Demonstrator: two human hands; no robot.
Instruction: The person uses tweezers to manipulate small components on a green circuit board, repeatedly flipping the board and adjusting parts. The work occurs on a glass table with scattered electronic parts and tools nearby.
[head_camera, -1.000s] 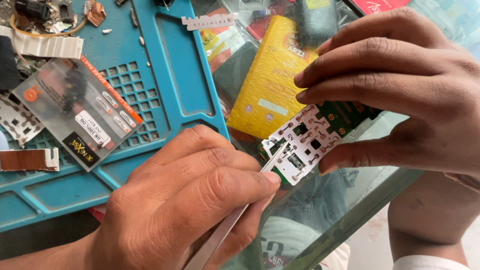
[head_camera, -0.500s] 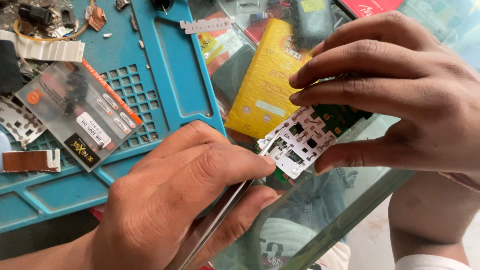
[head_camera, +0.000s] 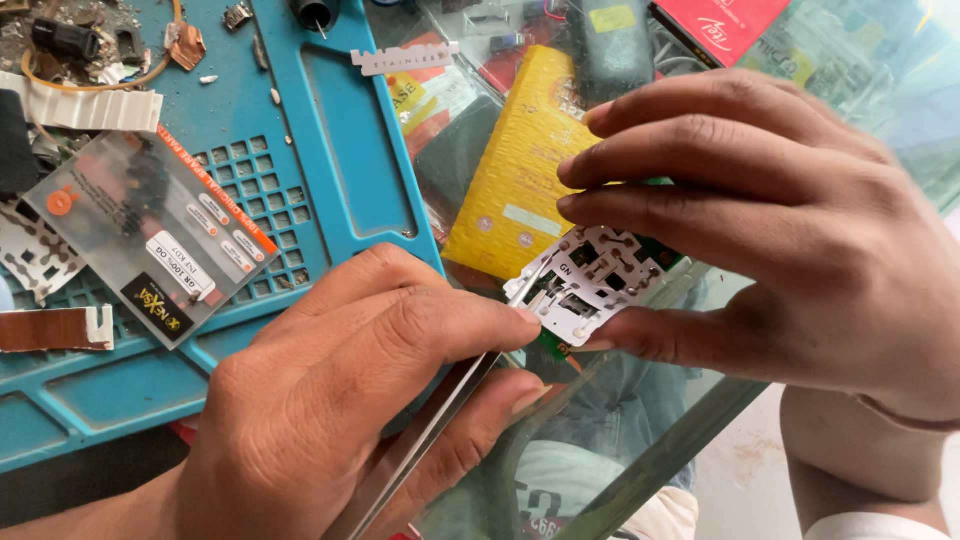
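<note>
The right hand (head_camera: 790, 230) is closed around a small circuit board (head_camera: 590, 285), thumb under its lower edge and fingers laid across the top; the board's white keypad face is turned up toward the camera, and a strip of green shows at its edges. The board is held above the near edge of the glass table (head_camera: 650, 470).

The left hand (head_camera: 340, 400) is closed in a pinch on a pair of metal tweezers (head_camera: 440, 420), thumb and forefinger pressing the blades. The tips rest on the left part of the board's white face (whether they grip anything there cannot be told).

Just behind the board, a yellow packet (head_camera: 520, 170) lies under the glass among other packaged goods. To the left sits a blue work tray (head_camera: 330, 150), carrying a clear plastic parts packet (head_camera: 150, 230), a brown strip (head_camera: 50, 328) and loose scrap at its far corner. A small toothed metal blade (head_camera: 405, 58) lies at the tray's upper right edge.
</note>
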